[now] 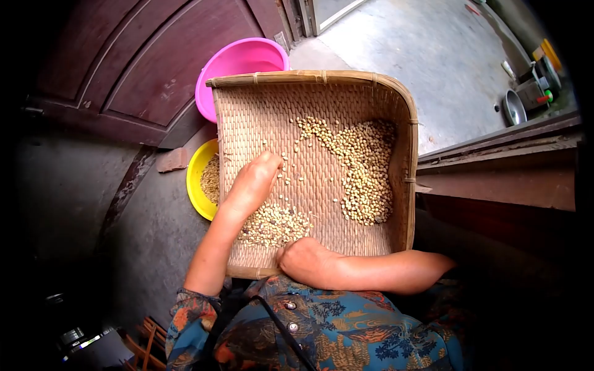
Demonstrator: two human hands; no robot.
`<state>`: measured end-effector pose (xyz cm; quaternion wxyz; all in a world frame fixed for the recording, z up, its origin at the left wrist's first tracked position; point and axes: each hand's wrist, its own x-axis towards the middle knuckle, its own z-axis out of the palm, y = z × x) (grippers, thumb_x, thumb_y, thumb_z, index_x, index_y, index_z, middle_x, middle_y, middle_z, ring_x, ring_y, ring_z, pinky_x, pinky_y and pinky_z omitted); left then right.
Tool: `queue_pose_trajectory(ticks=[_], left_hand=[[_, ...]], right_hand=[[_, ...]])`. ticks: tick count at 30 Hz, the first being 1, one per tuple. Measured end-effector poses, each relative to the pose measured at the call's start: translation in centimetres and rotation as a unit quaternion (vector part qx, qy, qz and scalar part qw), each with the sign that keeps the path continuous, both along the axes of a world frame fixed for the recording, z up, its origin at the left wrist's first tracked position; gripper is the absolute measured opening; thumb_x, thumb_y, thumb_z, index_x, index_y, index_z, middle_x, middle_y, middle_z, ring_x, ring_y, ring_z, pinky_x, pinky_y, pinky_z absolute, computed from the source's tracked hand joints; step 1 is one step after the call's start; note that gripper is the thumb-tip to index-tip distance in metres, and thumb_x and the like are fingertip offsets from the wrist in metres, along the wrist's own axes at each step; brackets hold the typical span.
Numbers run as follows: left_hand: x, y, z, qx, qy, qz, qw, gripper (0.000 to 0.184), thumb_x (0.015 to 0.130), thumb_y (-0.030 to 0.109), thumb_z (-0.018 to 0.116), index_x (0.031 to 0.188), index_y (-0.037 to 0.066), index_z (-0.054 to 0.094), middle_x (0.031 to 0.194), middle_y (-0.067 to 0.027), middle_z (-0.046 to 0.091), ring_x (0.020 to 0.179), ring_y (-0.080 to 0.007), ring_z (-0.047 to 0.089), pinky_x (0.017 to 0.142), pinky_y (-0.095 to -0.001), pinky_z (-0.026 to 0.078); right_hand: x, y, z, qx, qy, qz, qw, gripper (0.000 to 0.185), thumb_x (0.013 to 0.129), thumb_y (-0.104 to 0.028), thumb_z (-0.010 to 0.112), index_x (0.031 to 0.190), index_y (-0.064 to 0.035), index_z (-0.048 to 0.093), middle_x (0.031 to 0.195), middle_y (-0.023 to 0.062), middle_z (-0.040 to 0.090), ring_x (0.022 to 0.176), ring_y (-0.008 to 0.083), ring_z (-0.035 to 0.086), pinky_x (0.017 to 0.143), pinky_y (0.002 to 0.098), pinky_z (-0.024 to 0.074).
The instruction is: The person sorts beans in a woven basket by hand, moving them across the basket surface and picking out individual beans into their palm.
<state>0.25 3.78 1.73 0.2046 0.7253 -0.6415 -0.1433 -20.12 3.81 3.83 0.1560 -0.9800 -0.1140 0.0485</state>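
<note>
A woven bamboo winnowing basket (322, 222) lies in front of my body, its rim (322, 76) on the far side. A large pile of round tan beans (365, 173), like soybeans, rests along its right side. A second, paler pile with broken bits and dark specks (275, 226) lies at the near left. My left hand (255, 179) is closed over the left part of the basket, above that paler pile, near a few scattered beans. My right hand (304, 258) is curled closed at the near edge, beside the paler pile. What either hand's fingers hold is hidden.
A pink basin (216, 68) stands beyond the basket's far left corner. A yellow basin (197, 185) with grain-like bits sits at its left. A brick piece (173, 160) lies by the dark red door (167, 80). A metal bowl (514, 107) is at the far right.
</note>
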Motion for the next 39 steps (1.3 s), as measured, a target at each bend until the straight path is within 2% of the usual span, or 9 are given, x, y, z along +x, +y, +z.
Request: queue_pose_trajectory(ticks=[17, 22, 24, 26, 29, 30, 33, 36, 39], left_hand=[[0.8, 0.0, -1.7, -0.003, 0.009, 0.04, 0.999, 0.008, 0.086, 0.007, 0.058, 0.087, 0.001, 0.053, 0.087, -0.0202, 0.057, 0.082, -0.0403, 0.057, 0.071, -0.0441, 0.047], [0.8, 1.4, 1.4, -0.015, 0.119, 0.097, 0.988, 0.008, 0.091, 0.008, 0.056, 0.09, 0.001, 0.052, 0.081, -0.0114, 0.059, 0.07, -0.0219, 0.059, 0.065, -0.0352, 0.048], [0.3, 2.5, 1.5, -0.036, 0.413, 0.159, 0.896, 0.006, 0.092, 0.007, 0.054, 0.092, 0.001, 0.052, 0.082, -0.0091, 0.06, 0.068, -0.0191, 0.058, 0.062, -0.0339, 0.048], [-0.6, 3.3, 2.1, -0.049, 0.653, 0.201, 0.728, 0.005, 0.094, 0.006, 0.052, 0.096, 0.002, 0.053, 0.086, -0.007, 0.061, 0.073, -0.0159, 0.057, 0.065, -0.0299, 0.049], [-1.5, 5.0, 1.0, -0.102, 0.856, 0.209, 0.462, 0.009, 0.093, 0.006, 0.05, 0.1, 0.002, 0.053, 0.091, -0.0088, 0.059, 0.08, -0.0169, 0.058, 0.07, -0.0298, 0.049], [-1.8, 5.5, -0.6, -0.101, 0.877, 0.205, 0.422, 0.012, 0.092, 0.007, 0.049, 0.102, 0.002, 0.054, 0.096, -0.0104, 0.058, 0.087, -0.0195, 0.057, 0.076, -0.0322, 0.049], [-4.4, 7.0, -0.9, -0.115, 0.876, 0.298, 0.36, 0.014, 0.091, 0.008, 0.05, 0.103, 0.002, 0.054, 0.096, -0.011, 0.058, 0.089, -0.0227, 0.057, 0.081, -0.0357, 0.05], [-5.4, 8.2, -1.5, -0.101, 0.878, 0.286, 0.37, 0.019, 0.091, 0.009, 0.05, 0.107, 0.001, 0.054, 0.102, -0.0132, 0.059, 0.098, -0.0254, 0.057, 0.09, -0.0387, 0.049], [-6.0, 8.2, -0.9, -0.113, 0.874, 0.288, 0.375, 0.026, 0.093, 0.011, 0.05, 0.114, -0.002, 0.053, 0.112, -0.0161, 0.058, 0.108, -0.0272, 0.056, 0.096, -0.0407, 0.046]], right_hand=[[-0.1, -0.2, 0.2, 0.036, 0.002, -0.025, 0.999, 0.013, 0.08, -0.011, 0.052, 0.08, -0.0022, 0.061, 0.065, 0.0078, 0.064, 0.058, 0.0195, 0.064, 0.049, 0.0319, 0.0497], [0.5, -4.5, 1.9, 0.132, 0.133, -0.069, 0.98, 0.014, 0.084, -0.007, 0.053, 0.093, 0.0014, 0.06, 0.078, 0.0185, 0.066, 0.073, 0.0337, 0.067, 0.062, 0.041, 0.0551], [1.0, -7.2, 0.8, 0.129, 0.113, -0.133, 0.976, 0.012, 0.088, -0.011, 0.055, 0.091, 0.0004, 0.058, 0.078, 0.016, 0.066, 0.067, 0.0301, 0.066, 0.058, 0.0383, 0.0548], [2.2, -9.7, 2.3, 0.06, 0.119, -0.199, 0.971, 0.014, 0.089, -0.014, 0.058, 0.087, -0.0003, 0.058, 0.074, 0.0113, 0.064, 0.059, 0.0189, 0.062, 0.05, 0.0292, 0.0524], [3.6, -11.6, 0.3, 0.135, -0.003, -0.255, 0.957, 0.006, 0.085, -0.004, 0.054, 0.083, 0.0016, 0.053, 0.079, 0.0206, 0.063, 0.069, 0.0326, 0.065, 0.061, 0.039, 0.0545], [3.8, -11.8, -0.8, 0.124, -0.012, -0.241, 0.962, 0.007, 0.084, -0.005, 0.055, 0.083, 0.0015, 0.053, 0.08, 0.0208, 0.062, 0.07, 0.0336, 0.065, 0.062, 0.0397, 0.054], [4.5, -11.5, -3.2, 0.091, -0.015, -0.211, 0.973, 0.012, 0.083, -0.009, 0.059, 0.083, 0.0012, 0.053, 0.081, 0.0206, 0.062, 0.071, 0.0359, 0.064, 0.065, 0.0412, 0.053], [4.8, -11.3, -3.1, 0.066, 0.023, -0.222, 0.972, 0.016, 0.08, -0.01, 0.064, 0.088, 0.0019, 0.056, 0.082, 0.0192, 0.063, 0.071, 0.0366, 0.064, 0.066, 0.0398, 0.0534], [5.1, -11.4, -0.8, 0.249, 0.073, -0.269, 0.927, 0.017, 0.083, -0.011, 0.064, 0.093, 0.0025, 0.059, 0.082, 0.0193, 0.065, 0.071, 0.0336, 0.065, 0.066, 0.0375, 0.0535]])
